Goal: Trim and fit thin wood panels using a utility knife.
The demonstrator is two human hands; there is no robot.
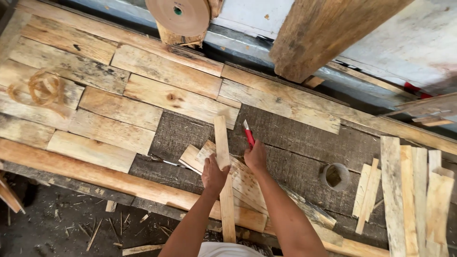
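My left hand [213, 173] grips a long narrow wooden strip [221, 138] that runs from the near edge up across the bench. My right hand [255, 156] is closed around a red utility knife [248, 133], its blade pointing up and away, just right of the strip. Both hands rest over a small pile of thin veneer pieces [238, 178] lying on the dark bench surface [295, 143].
Pale wooden boards [143, 95] cover the bench's left side. A roll of brown tape [178, 14] and a thick timber post [323, 33] stand at the back. A small tape roll [334, 176] and stacked wood strips [414, 190] lie right. Curled shavings [43, 88] sit far left.
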